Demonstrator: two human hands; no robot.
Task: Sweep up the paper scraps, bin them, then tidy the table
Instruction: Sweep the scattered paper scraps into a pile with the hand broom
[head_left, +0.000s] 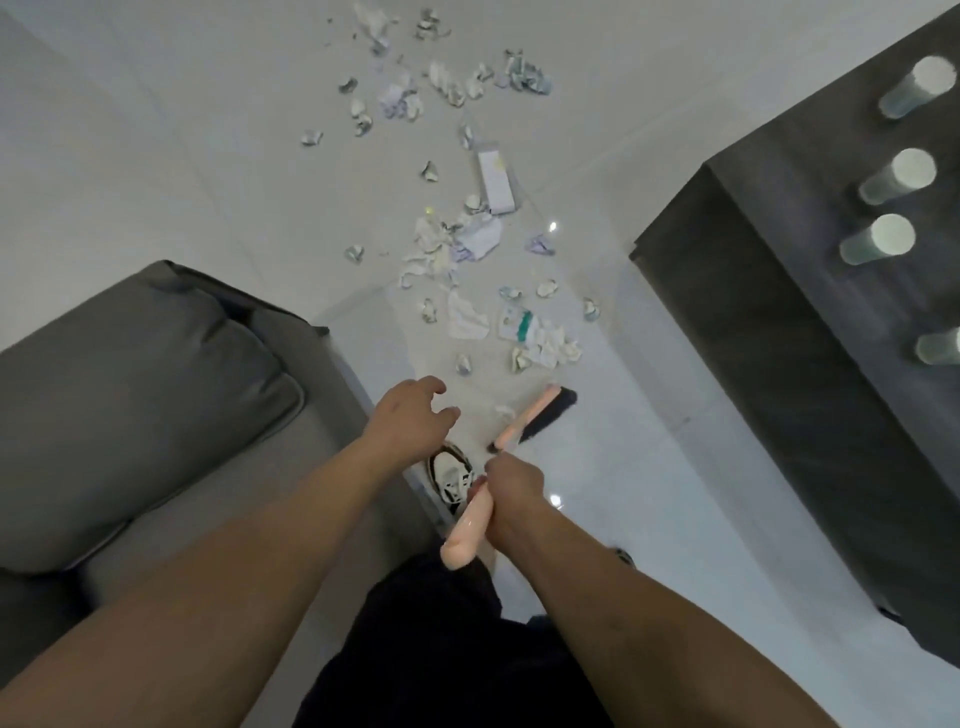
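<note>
Sweeping looks just started: my right hand (511, 491) grips the broom (524, 423) handle, my left hand (410, 415) hangs spread, and paper scraps (467, 249) cover the floor (208, 156) ahead, maybe needing long pulls toward me.

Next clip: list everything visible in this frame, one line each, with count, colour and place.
paper scraps: many, white and pale grey-green, strewn along the floor from far end to near the broom
small box: one, white, on floor among the scraps
broom: one, peach handle and head, dark bristles, head on floor
sofa: one, grey, left
table: one, dark grey, right
cups: four, pale translucent, on table
floor: white, glossy
shoe: one, white with dark trim, below the hands
left hand: open, empty
right hand: gripping broom handle
</note>
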